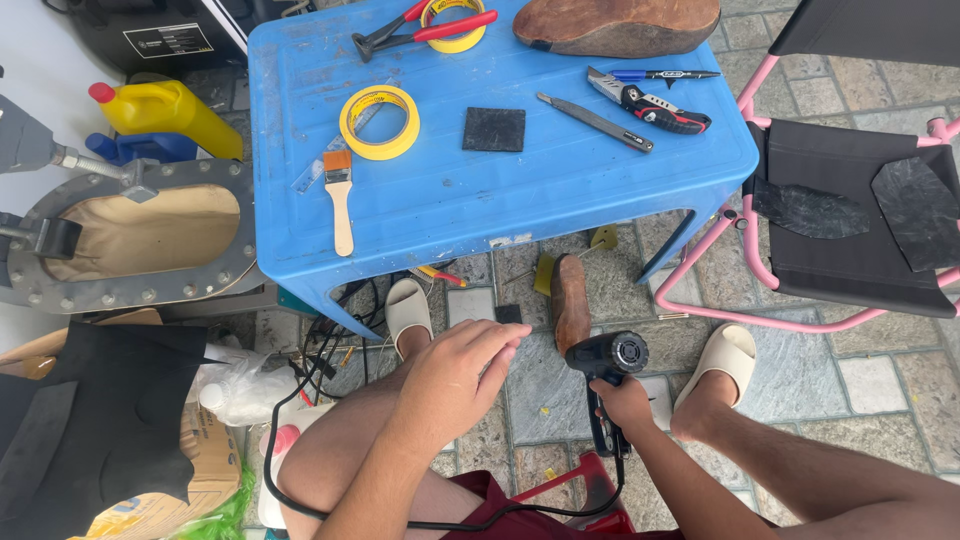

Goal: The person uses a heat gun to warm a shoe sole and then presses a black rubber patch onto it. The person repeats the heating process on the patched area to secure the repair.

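two hands share the job: right hand (622,402) clenched around a black heat gun (606,372) aimed at the brown shoe sole (570,303) on the floor, left hand (462,370) hovering empty, loosely curled.

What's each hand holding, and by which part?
The right hand grips a black heat gun by its handle, nozzle toward the brown shoe form on the floor. The left hand holds nothing; its fingers hang loosely curled above the floor.
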